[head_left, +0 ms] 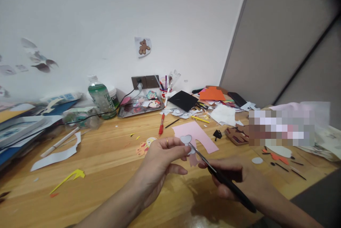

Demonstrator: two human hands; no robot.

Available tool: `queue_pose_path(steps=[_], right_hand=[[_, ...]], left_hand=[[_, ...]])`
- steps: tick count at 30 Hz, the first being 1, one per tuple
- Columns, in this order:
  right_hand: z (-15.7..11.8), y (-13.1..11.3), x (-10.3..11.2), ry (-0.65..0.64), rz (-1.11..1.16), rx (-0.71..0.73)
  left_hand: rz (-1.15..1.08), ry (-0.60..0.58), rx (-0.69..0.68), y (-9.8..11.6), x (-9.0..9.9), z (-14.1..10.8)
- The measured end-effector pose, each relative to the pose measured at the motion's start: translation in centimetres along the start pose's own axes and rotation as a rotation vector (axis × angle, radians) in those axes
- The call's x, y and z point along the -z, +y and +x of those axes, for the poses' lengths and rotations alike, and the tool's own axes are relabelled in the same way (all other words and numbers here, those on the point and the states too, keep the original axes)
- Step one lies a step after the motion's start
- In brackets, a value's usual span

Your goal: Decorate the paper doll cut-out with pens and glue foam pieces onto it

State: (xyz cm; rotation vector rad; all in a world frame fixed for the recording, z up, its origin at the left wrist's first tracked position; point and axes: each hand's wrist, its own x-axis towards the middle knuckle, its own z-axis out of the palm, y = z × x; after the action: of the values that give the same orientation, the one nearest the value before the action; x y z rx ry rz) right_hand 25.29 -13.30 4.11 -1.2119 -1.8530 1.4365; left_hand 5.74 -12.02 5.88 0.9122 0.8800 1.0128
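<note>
Between the thumb and fingers of my left hand (166,151) is a small white paper cutout (185,139) with rounded lobes. My right hand (234,174) grips black-handled scissors (226,182), whose metal blades point up and left and meet the cutout's edge. Whether the blades are apart is too small to tell. Beneath and behind the hands lies a sheet of pink paper (195,134) with a curved piece cut out of it. Left of it, partly covered by my left hand, is a colourful paper figure (142,147).
A red pen (161,124) lies near a metal tray (125,111) of cutouts. A green-labelled bottle (99,96) stands by the wall. Black card (183,100) and orange paper (212,93) top a scrap pile. Yellow (77,174) and white scraps (57,158) lie left; small pieces (279,157) lie right.
</note>
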Motion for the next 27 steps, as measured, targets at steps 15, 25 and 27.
queue_pose_path(steps=[15, 25, 27], right_hand=[[0.00, -0.05, -0.04, 0.003, 0.017, 0.017], [-0.08, -0.17, 0.09, -0.005, 0.035, 0.035], [-0.04, -0.07, 0.05, -0.006, 0.039, 0.038]], left_hand=[[0.008, -0.037, 0.037, 0.13, -0.04, -0.16], [-0.007, 0.007, 0.008, -0.05, 0.12, -0.05], [-0.019, 0.006, 0.010, -0.04, 0.03, -0.05]])
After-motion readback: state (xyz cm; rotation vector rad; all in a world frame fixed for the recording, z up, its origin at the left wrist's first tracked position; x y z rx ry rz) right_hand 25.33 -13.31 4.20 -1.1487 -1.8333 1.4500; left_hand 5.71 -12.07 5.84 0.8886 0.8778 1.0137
